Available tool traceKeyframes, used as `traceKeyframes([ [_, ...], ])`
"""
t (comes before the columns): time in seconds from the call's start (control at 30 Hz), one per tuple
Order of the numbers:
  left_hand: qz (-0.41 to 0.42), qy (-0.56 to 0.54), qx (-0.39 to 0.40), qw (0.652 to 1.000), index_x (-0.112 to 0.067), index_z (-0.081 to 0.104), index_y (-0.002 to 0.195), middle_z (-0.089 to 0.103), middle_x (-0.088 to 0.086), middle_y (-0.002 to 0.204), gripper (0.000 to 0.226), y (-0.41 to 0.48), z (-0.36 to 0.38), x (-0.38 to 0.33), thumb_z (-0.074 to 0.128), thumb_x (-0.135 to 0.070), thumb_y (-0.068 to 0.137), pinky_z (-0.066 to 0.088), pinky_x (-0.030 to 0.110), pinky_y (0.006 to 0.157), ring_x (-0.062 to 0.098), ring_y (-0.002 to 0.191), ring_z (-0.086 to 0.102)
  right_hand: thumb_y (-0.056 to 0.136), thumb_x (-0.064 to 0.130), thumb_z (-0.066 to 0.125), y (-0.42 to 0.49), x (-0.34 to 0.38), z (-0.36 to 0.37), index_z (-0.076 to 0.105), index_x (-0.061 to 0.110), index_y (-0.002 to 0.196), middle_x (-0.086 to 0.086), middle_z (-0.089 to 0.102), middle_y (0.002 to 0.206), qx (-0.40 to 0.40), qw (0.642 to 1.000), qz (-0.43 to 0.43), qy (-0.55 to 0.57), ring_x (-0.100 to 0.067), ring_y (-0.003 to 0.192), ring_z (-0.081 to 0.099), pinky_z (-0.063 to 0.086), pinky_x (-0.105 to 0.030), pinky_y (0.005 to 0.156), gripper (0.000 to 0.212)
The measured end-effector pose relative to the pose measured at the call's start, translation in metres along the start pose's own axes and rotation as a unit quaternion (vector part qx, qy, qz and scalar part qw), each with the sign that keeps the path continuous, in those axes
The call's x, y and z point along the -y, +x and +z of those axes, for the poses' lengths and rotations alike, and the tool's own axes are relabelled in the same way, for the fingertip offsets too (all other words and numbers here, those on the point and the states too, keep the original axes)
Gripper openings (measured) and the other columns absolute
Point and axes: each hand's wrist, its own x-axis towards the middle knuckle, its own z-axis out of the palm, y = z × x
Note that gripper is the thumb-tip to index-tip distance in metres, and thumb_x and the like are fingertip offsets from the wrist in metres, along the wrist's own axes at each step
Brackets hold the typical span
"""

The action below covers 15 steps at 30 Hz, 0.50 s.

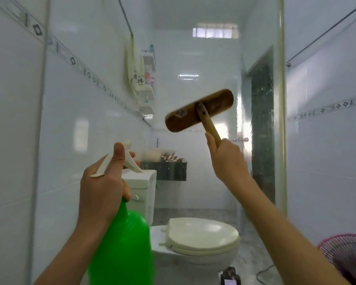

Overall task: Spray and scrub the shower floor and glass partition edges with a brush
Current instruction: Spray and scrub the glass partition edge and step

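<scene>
The brush (199, 111) is up at about head height, its long brown wooden back turned to the camera and its bristles facing away, which suits working on the glass partition (281, 120), whose pale green edge runs vertically just to its right. Whether the bristles actually touch the pane cannot be told from here. The right hand (226, 159) is closed firmly around the lower end of the pale handle (211, 128), with the arm stretched up and forward, probably for reach and pressure. The left hand (103, 188) wraps the neck of the green spray bottle (123, 243), thumb lying up the white spray head (130, 159) and fingertips curled at the trigger. The nozzle points forward, so a squirt can follow without changing grip. The bottle sits lower and to the left, out of the brush's way. The shower floor is not in view, so that part appears yet to come. Farther off stand the toilet (201, 237) with its lid down, its cistern (140, 188), a dark counter (164, 169), a hanging bag (135, 73) beside a wall rack (149, 79), and a pink fan (347, 254) at lower right.
</scene>
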Motion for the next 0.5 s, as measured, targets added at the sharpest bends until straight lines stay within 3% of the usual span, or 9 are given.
traceKeyframes([
  [0.1, 0.002, -0.005, 0.011, 1.000, -0.038, 0.075, 0.096, 0.076, 0.013, 0.081, 0.044, 0.000, -0.014, 0.003, 0.040, -0.065, 0.092, 0.051, 0.035, 0.054, 0.014, 0.040, 0.050, 0.085, 0.063, 0.026, -0.068, -0.031, 0.018, 0.051, 0.019, 0.076, 0.003, 0.054, 0.061, 0.042, 0.998, 0.034, 0.013, -0.007, 0.047, 0.051, 0.046, -0.020, 0.047, 0.051],
  [0.17, 0.002, 0.009, 0.022, 1.000, -0.039, 0.074, 0.095, 0.075, 0.020, 0.085, 0.042, 0.001, -0.023, 0.005, 0.040, -0.064, 0.093, 0.055, 0.043, 0.061, 0.011, 0.038, 0.051, 0.085, 0.064, 0.025, -0.060, -0.018, 0.019, 0.051, 0.019, 0.077, 0.002, 0.055, 0.064, 0.052, 0.998, 0.028, -0.002, -0.008, 0.049, 0.054, 0.046, -0.019, 0.049, 0.052],
  [0.33, 0.024, 0.034, 0.027, 0.999, -0.035, 0.074, 0.099, 0.078, 0.014, 0.086, 0.045, 0.007, -0.045, 0.005, 0.040, -0.063, 0.093, 0.045, 0.027, 0.051, 0.013, 0.037, 0.049, 0.094, 0.058, 0.031, 0.019, 0.058, 0.013, 0.050, 0.018, 0.082, 0.005, 0.052, 0.066, 0.030, 0.996, -0.067, -0.048, -0.009, 0.052, 0.054, 0.036, -0.016, 0.049, 0.046],
  [0.43, 0.033, 0.000, 0.025, 0.999, -0.033, 0.075, 0.100, 0.080, -0.005, 0.092, 0.051, 0.015, -0.063, -0.004, 0.043, -0.070, 0.090, 0.041, 0.017, 0.039, 0.011, 0.033, 0.045, 0.092, 0.061, 0.028, -0.011, 0.034, 0.022, 0.051, 0.018, 0.082, 0.003, 0.054, 0.067, 0.053, 0.997, -0.044, -0.046, -0.009, 0.052, 0.055, 0.043, -0.018, 0.050, 0.049],
  [0.5, 0.031, -0.012, 0.036, 0.999, -0.030, 0.077, 0.099, 0.080, -0.009, 0.096, 0.065, 0.023, -0.075, -0.010, 0.047, -0.085, 0.081, 0.039, 0.015, 0.037, 0.012, 0.032, 0.044, 0.086, 0.064, 0.024, -0.054, 0.006, 0.029, 0.050, 0.020, 0.083, 0.003, 0.057, 0.067, 0.058, 0.997, -0.017, -0.048, -0.009, 0.053, 0.058, 0.047, -0.018, 0.051, 0.052],
])
